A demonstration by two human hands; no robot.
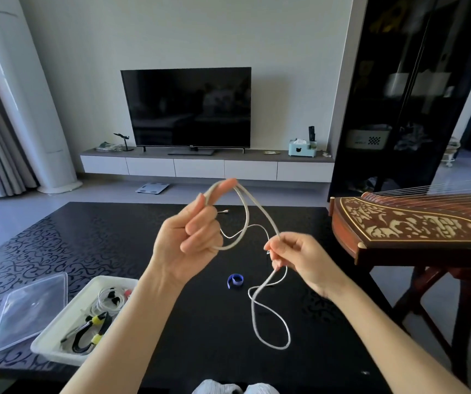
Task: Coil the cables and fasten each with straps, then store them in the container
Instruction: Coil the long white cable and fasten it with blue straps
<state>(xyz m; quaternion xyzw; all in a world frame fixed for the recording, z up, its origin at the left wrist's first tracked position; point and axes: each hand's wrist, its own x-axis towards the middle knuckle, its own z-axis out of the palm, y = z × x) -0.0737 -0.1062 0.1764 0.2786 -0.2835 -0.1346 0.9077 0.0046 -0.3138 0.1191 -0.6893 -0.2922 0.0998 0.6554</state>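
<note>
A white cable hangs in loops above the black table. My left hand is raised, palm toward me, with a loop of the cable draped over its extended index finger and the other fingers curled round the strand. My right hand pinches the cable lower down, and the rest trails onto the table in a loose curl. A blue strap lies rolled on the table between my hands. The white container at the lower left holds a coiled white cable and a black cable with yellow straps.
A clear lid lies left of the container. A wooden zither on a stand fills the right side, close to my right hand. The black patterned table stretches ahead; a TV stands beyond it.
</note>
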